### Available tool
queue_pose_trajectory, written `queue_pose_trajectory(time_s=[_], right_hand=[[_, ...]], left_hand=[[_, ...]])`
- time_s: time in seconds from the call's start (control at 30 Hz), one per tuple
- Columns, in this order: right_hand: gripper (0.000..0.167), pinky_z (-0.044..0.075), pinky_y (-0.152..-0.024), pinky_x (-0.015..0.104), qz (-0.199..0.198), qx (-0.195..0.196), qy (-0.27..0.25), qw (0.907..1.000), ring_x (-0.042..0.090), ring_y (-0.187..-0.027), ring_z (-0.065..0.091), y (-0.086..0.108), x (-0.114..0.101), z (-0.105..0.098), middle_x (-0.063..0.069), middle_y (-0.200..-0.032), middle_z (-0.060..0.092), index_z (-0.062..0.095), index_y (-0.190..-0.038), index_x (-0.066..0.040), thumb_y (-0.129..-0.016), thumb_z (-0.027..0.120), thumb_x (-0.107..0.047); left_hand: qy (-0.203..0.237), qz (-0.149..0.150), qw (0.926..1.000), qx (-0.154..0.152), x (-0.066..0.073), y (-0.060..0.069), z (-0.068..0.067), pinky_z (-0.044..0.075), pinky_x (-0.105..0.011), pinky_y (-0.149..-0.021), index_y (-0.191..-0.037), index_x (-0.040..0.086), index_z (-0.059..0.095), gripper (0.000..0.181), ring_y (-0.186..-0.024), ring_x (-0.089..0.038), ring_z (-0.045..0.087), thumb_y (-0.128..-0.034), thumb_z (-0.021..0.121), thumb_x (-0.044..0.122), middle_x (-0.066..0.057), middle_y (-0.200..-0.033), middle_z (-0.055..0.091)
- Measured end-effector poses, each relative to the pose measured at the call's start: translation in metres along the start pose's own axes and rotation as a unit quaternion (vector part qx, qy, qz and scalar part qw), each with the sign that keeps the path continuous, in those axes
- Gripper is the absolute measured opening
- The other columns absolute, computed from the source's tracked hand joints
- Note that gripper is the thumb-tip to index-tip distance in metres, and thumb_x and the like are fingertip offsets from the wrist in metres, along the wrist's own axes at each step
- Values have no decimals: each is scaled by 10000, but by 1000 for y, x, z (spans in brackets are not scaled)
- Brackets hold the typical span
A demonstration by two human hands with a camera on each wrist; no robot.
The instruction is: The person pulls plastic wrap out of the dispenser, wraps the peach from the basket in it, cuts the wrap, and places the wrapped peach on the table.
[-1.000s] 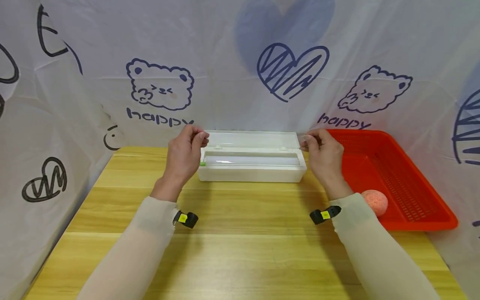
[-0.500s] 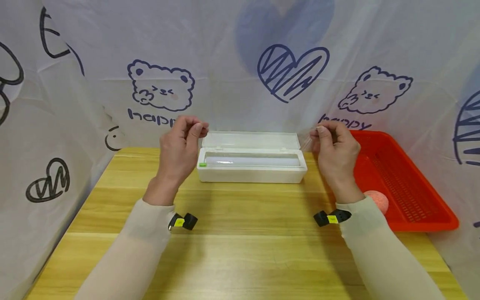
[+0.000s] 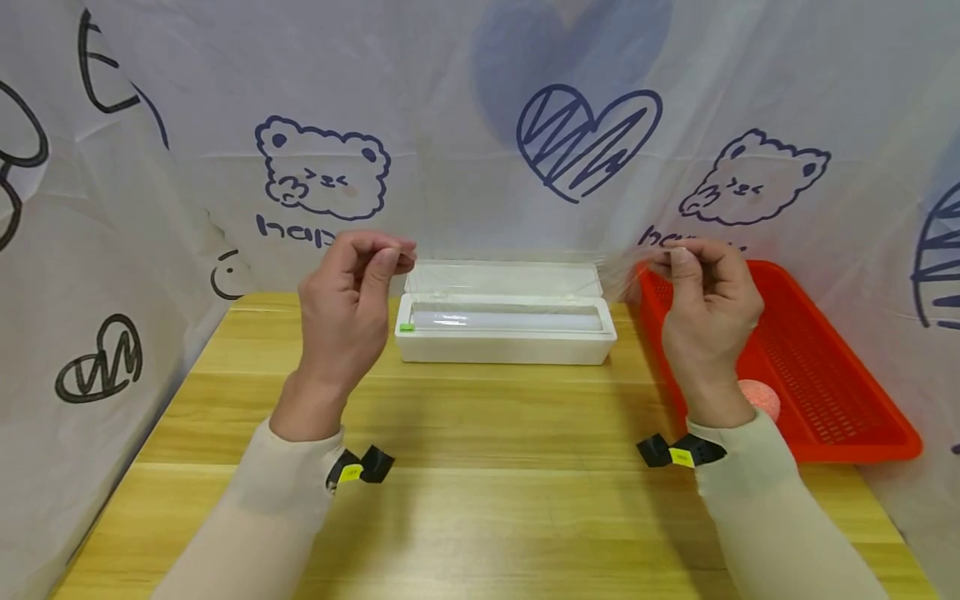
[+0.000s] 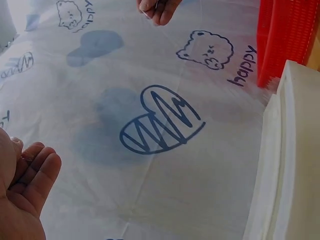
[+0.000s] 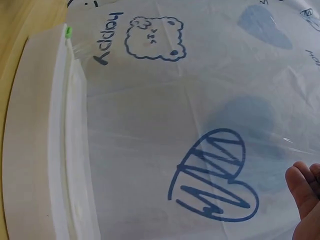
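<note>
The person's left hand [image 3: 341, 321], at nine o'clock from the long white box [image 3: 506, 348] in the head view, grasped clear film between thumb and curled fingers. The right hand [image 3: 712, 321], at three o'clock, pinched the opposite end the same way — thumb pressed to forefinger. The clear film [image 3: 621, 268] spanned the gap between both hands, wrinkled near the right one and passing in front of the box's raised lid [image 3: 506, 277]; against the pale backdrop [image 3: 450, 75] much of it was hard to make out.

The box stood on the wood-grain table [image 3: 495, 517], a white roll [image 3: 513, 322] lying inside and a green tab [image 3: 407, 327] at its nine o'clock end. A red basket [image 3: 892, 437] sat just past three o'clock, and in it a pinkish ball [image 3: 763, 398] lay partly hidden behind the right wrist.

From the box, the backdrop showed a striped heart [image 3: 588, 143] at one o'clock and cartoon bears at ten [image 3: 322, 167] and two. Both light sleeves ended at black wrist bands — each with a yellow label.
</note>
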State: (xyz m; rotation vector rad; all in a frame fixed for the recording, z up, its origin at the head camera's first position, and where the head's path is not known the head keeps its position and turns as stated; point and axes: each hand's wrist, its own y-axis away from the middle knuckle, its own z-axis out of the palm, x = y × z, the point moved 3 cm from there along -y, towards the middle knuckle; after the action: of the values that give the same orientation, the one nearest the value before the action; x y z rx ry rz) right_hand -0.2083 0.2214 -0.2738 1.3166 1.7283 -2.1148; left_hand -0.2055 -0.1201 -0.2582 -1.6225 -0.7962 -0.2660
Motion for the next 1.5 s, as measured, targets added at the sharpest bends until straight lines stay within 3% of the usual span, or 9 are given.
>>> queue_pose_trajectory(time_s=[0.3, 0.53, 0.77, 0.9, 1.07, 1.2, 1.3, 1.43, 1.5], right_hand=[[148, 605, -933, 285, -216, 435, -692, 9964, 213, -940, 753, -11, -24, -6, 19, -1016, 767, 681, -1099, 142, -1034, 616, 26], [102, 617, -893, 285, -306, 673, -1424, 9870, 236, -902, 759, -15, -45, -7, 116, -973, 774, 675, -1051, 169, -993, 636, 95], [67, 630, -856, 302, -416, 963, -2371, 9658, 259, -865, 769, -14, -61, -10, 195, -933, 757, 650, -996, 202, -954, 653, 149], [56, 631, -855, 307, -585, 1087, -2343, 9643, 265, -863, 771, -14, -68, -12, 227, -934, 749, 652, -981, 201, -953, 646, 154], [59, 628, -884, 331, -777, 1126, -2236, 9650, 273, -874, 777, -10, -76, -18, 255, -947, 739, 642, -985, 197, -961, 638, 143], [54, 625, -906, 349, -876, 1188, -2181, 9647, 269, -873, 779, -4, -80, -24, 255, -939, 734, 624, -966, 193, -967, 628, 139], [54, 626, -902, 349, -903, 1263, -2374, 9589, 268, -843, 778, 2, -82, -31, 256, -913, 730, 610, -939, 197, -955, 632, 151], [62, 629, -877, 326, -963, 1336, -2748, 9473, 260, -792, 776, 12, -85, -42, 257, -864, 720, 571, -893, 201, -930, 617, 182], [78, 626, -856, 293, -1050, 1297, -2751, 9468, 237, -774, 769, 18, -87, -47, 240, -840, 719, 563, -868, 201, -912, 624, 180]], left_hand=[[442, 244, 9984, 262, 25, -4, -6, 601, -273, -927, -1101, -132, 589, 124, -1014, -47, 721, -1051, 574, -20, -214, -1091, 745], [766, 391, 9952, 464, 39, -8, -12, 604, -303, -940, -1083, -166, 574, 147, -1010, -97, 740, -1047, 577, -24, -253, -1078, 728], [1042, 567, 9905, 702, 52, -8, -19, 614, -329, -922, -1055, -181, 574, 194, -989, -151, 756, -1045, 602, 11, -23, -1087, 763], [1156, 646, 9875, 856, 59, -8, -22, 618, -329, -910, -1045, -184, 577, 255, -968, -156, 761, -1045, 624, 67, 15, -1077, 764], [1288, 732, 9838, 1014, 66, -5, -26, 622, -322, -895, -1017, -190, 578, 342, -952, -173, 768, -1031, 665, 141, -61, -1050, 772], [1461, 874, 9812, 912, 70, 2, -31, 622, -312, -887, -991, -202, 568, 366, -950, -186, 770, -1028, 679, 144, -119, -1040, 773], [1828, 989, 9759, 670, 73, 11, -33, 624, -317, -883, -967, -213, 561, 337, -953, -205, 772, -1028, 679, 97, -148, -1031, 778], [2331, 1098, 9662, 113, 77, 28, -37, 621, -313, -895, -952, -205, 579, 257, -989, -218, 770, -1021, 666, 27, -148, -1042, 781], [2455, 1206, 9616, -226, 79, 37, -40, 614, -291, -903, -950, -196, 590, 225, -1016, -209, 766, -1021, 657, 7, -149, -1050, 781]])
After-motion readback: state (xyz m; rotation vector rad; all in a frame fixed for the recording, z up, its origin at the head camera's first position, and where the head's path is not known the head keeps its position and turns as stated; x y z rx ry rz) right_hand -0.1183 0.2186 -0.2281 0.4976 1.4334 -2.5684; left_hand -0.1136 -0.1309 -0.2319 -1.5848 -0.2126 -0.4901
